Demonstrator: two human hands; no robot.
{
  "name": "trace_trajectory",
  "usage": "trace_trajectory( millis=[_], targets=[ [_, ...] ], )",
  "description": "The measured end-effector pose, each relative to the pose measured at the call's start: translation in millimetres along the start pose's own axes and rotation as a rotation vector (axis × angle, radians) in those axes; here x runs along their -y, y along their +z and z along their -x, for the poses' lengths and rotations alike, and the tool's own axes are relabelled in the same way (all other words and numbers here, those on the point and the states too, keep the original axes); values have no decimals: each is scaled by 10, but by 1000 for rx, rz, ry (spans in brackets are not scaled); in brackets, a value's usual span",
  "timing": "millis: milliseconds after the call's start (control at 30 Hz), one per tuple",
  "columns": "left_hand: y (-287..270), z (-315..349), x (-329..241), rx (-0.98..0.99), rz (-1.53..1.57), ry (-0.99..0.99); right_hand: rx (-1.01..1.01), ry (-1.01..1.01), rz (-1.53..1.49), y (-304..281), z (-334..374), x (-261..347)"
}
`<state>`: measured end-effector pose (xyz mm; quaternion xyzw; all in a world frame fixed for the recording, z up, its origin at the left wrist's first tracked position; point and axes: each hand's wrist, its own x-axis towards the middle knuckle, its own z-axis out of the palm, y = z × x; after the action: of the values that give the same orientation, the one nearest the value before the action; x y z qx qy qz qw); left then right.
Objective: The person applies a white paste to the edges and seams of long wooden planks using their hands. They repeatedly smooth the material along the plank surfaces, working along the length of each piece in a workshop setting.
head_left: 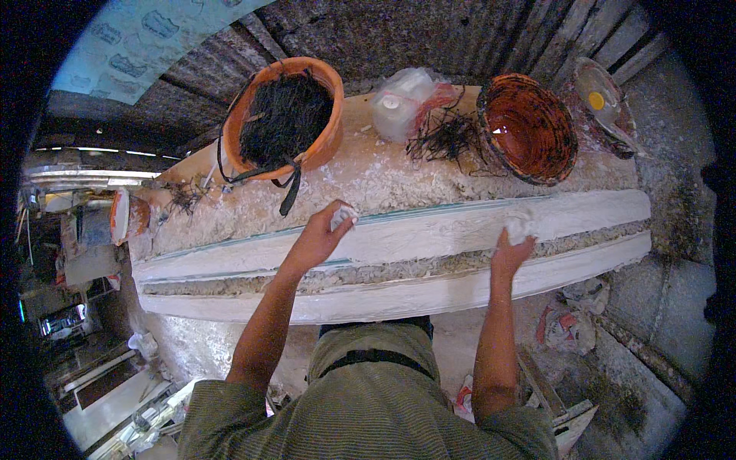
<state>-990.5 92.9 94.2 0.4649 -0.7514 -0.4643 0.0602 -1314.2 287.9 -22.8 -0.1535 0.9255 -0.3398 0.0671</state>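
In front of me lies a long white plaster-like piece [429, 234], with teal lines along its far part and a rough grey-brown groove running lengthwise. My left hand [320, 234] is raised over its far edge, left of the middle, thumb and fingers closed round a small white wad [344, 217]. Farther right, my right hand [512, 251] is at the white surface, its fingers bent against a larger white clump [522, 225]. That clump is blurred, and whether it is pressed onto the piece or lifted slightly I cannot make out.
Behind the piece, on the dusty bench [360, 180], stand an orange bucket [331, 126] of black fibre, a clear plastic bag [402, 103], loose dark strands [445, 138] and a stained orange-brown basin [529, 126]. A round, dirty container [602, 103] sits far right, a small orange pot [130, 215] far left.
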Motion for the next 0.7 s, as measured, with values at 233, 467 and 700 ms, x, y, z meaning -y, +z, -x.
trace_trajectory(
  millis=[233,467,700],
  targets=[
    [-139,493,-340,61,64,62,457,-177,-512,507,867,593],
    [-433,676,92,-116,-35,145,981,-792,-321,801,1614,1089],
    [-1083,984,1021,-163,-115,144,1020,-587,-27,541,1544,1285]
  ],
)
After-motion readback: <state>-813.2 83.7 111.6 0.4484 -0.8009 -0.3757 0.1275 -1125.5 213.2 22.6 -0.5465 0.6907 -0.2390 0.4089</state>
